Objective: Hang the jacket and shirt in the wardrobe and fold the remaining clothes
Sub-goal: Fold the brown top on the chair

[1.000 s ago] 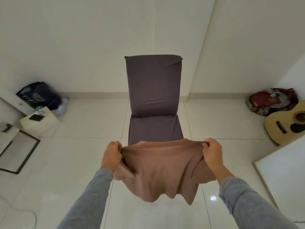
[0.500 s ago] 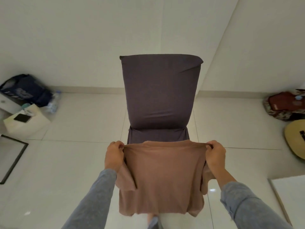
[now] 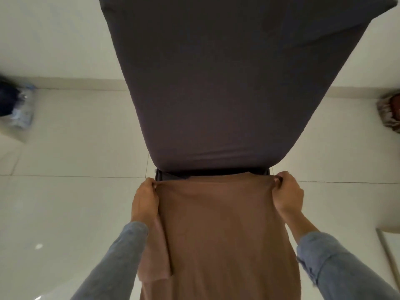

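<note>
Head view looks down over my two arms at a brown T-shirt (image 3: 223,234), which fills the lower middle of the frame and hangs in the air from its shoulder line. My left hand (image 3: 144,200) is clenched on the shoulder corner at centre left, fingers curled over the top hem. My right hand (image 3: 287,195) pinches the opposite corner at centre right, knuckles up and fingertips tucked into the cloth. The top edge is stretched fairly taut between them, just in front of the dark seat edge (image 3: 212,171) of a grey-covered chair (image 3: 227,83), whose backrest takes up the upper middle of the frame. I cannot tell whether the shirt touches the seat. One short sleeve (image 3: 154,263) droops below my left wrist, and the body falls flat and uncreased out of the bottom of the frame. As I judge it, this garment is one of the clothes to be folded, and its fold has not begun: it is only spread out and squared up, with no crease or doubled layer showing. It has yet to be laid down, its sleeves turned in and its body folded over. No wardrobe, jacket, hanger or pile of other clothes shows here, so I cannot say whether the hanging is done or how many pieces are left. A dark bag (image 3: 6,100) blurs at the left edge and a patterned bag (image 3: 389,113) sits at the right edge, both on the pale tiled floor (image 3: 75,202).
</note>
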Motion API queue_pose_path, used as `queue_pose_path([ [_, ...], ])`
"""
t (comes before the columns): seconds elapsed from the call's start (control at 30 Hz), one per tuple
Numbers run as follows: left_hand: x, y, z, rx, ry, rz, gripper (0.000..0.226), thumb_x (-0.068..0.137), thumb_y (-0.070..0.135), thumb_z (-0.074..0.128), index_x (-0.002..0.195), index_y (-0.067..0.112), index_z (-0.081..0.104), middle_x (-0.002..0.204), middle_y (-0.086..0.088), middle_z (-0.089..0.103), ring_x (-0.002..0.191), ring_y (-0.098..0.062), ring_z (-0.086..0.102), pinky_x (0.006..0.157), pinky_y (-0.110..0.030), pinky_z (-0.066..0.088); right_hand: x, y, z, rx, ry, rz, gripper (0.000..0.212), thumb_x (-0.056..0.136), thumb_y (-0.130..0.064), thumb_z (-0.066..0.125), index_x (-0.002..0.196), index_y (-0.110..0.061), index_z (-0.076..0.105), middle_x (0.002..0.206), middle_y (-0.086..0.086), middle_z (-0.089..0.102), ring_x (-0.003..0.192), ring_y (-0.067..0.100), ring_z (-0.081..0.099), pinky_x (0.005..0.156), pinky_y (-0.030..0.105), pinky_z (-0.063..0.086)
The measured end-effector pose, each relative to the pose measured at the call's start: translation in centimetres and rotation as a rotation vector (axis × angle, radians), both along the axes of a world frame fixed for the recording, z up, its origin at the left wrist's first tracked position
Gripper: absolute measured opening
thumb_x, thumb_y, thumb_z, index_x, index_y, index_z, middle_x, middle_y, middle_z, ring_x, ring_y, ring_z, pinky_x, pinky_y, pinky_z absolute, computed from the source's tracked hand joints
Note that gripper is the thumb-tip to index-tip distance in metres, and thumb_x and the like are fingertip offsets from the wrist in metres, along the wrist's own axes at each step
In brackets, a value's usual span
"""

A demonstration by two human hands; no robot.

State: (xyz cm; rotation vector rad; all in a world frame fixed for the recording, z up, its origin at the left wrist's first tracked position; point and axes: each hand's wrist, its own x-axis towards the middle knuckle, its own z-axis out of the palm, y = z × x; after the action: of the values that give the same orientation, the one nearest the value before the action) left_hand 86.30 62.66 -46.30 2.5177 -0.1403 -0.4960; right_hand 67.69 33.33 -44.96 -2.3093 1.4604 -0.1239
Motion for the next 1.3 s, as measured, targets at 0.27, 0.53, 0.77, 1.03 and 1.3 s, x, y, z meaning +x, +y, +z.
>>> queue_pose_path([
  [0.27, 1.2, -1.1, -4.8, 0.157, -0.094, -0.281, 0.03, 0.079, -0.007, 0.042, 0.104, 0.003, 0.055, 0.103, -0.018, 0.057, 0.095, -0.037, 0.053, 0.076, -0.042, 0.044, 2.1, -0.4, -5.0, -0.043, 0.099, 0.031, 0.026, 0.088, -0.004, 0.045, 0.107, -0.011, 0.062, 0.109, 0.01, 0.064, 0.103, 0.033, 0.046, 0.081, 0.039, 0.03],
  [0.53, -4.3, -0.8, -5.7, 0.157, -0.383, -0.781, 0.056, 0.062, 0.011, 0.06, 0.118, 0.016, 0.054, 0.116, -0.008, 0.056, 0.097, -0.028, 0.06, 0.081, -0.038, 0.049, -1.8, 8.3, -5.5, 0.053, -0.053, 0.196, 0.059, 0.07, 0.004, 0.065, 0.127, -0.006, 0.051, 0.131, 0.016, 0.048, 0.122, 0.033, 0.044, 0.1, 0.047, 0.043],
  [0.77, -7.0, 0.9, -10.0, 0.336, -0.3, -0.971, 0.052, 0.096, 0.043, 0.026, 0.147, 0.031, 0.029, 0.156, -0.003, 0.023, 0.143, -0.025, 0.021, 0.111, -0.057, 0.014, -7.9, 12.4, -10.4, -0.064, 0.172, 0.426, 0.052, 0.098, -0.042, 0.019, 0.142, -0.021, 0.039, 0.15, -0.001, 0.035, 0.14, 0.016, 0.024, 0.116, 0.036, 0.015],
  [1.03, -7.3, 1.2, -11.4, 0.271, -0.413, -0.886, 0.054, 0.095, 0.04, 0.025, 0.149, 0.033, 0.021, 0.158, 0.002, 0.015, 0.146, -0.021, 0.011, 0.112, -0.057, 0.006, -8.5, 12.5, -11.6, -0.152, 0.185, 0.417, 0.055, 0.096, -0.042, 0.025, 0.147, -0.023, 0.029, 0.154, -0.005, 0.027, 0.143, 0.014, 0.02, 0.116, 0.038, 0.014],
  [1.3, -7.1, 1.2, -11.6, 0.242, -0.378, -0.875, 0.059, 0.091, 0.036, 0.026, 0.149, 0.032, 0.018, 0.158, 0.003, 0.013, 0.146, -0.019, 0.007, 0.112, -0.058, 0.006, -8.3, 12.8, -11.4, -0.163, 0.241, 0.363, 0.056, 0.096, -0.043, 0.023, 0.148, -0.023, 0.025, 0.155, -0.004, 0.024, 0.143, 0.013, 0.019, 0.116, 0.042, 0.015],
])
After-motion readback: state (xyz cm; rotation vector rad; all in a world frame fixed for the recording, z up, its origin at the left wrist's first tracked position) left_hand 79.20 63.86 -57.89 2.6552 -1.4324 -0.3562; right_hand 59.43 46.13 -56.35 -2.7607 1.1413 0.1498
